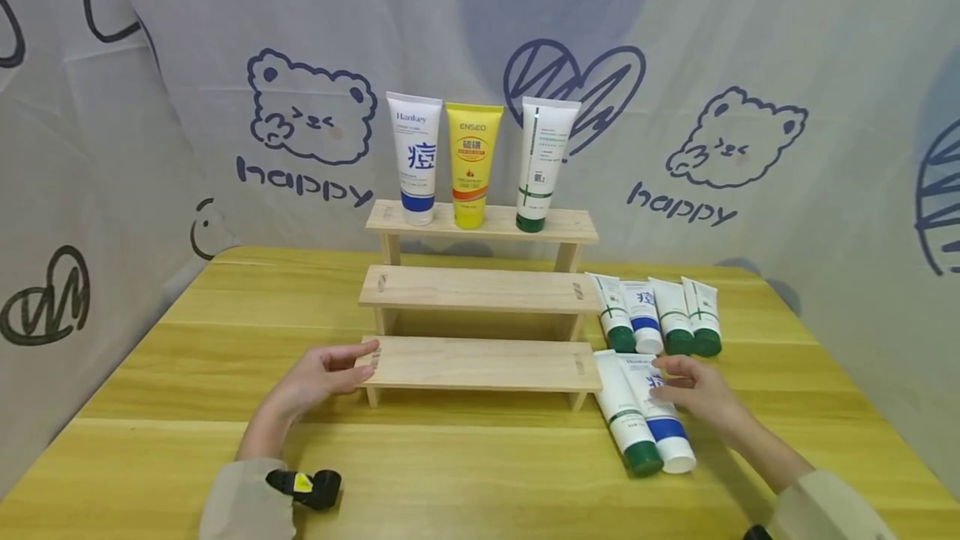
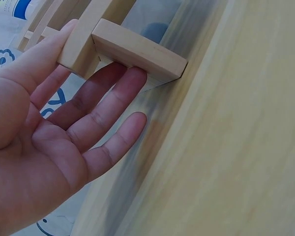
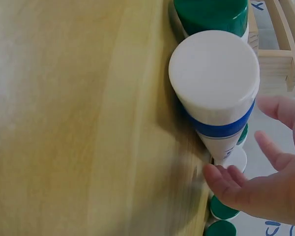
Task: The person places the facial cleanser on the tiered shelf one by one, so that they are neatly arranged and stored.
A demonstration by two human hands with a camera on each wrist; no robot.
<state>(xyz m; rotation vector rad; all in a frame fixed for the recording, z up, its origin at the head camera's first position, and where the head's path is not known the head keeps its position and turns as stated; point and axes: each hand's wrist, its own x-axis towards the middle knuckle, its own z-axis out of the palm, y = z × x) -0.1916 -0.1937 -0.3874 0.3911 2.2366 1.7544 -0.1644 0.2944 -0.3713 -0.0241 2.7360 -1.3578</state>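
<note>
1. A person's right hand (image 1: 699, 394) reaches from the right across the upper half of a white, blue-banded Hankey tube (image 1: 663, 419) lying on the tabletop (image 1: 480, 473), fingers apart; contact cannot be told.
2. The tube's long axis runs away from the wearer, white cap nearest, its flat end angled slightly left; the right hand is much the nearer. A green-capped tube (image 1: 624, 411) lies against its left side.
3. At left, the left hand (image 1: 328, 372) grips the bottom step's end on a three-tier wooden stand (image 1: 480, 363).
4. The left wrist view reveals what the head view hides: fingers tucked beneath that step, by its leg, thumb on the board.
5. The right wrist view shows the Hankey tube's round cap end-on; only the head view shows its printed front.
</note>
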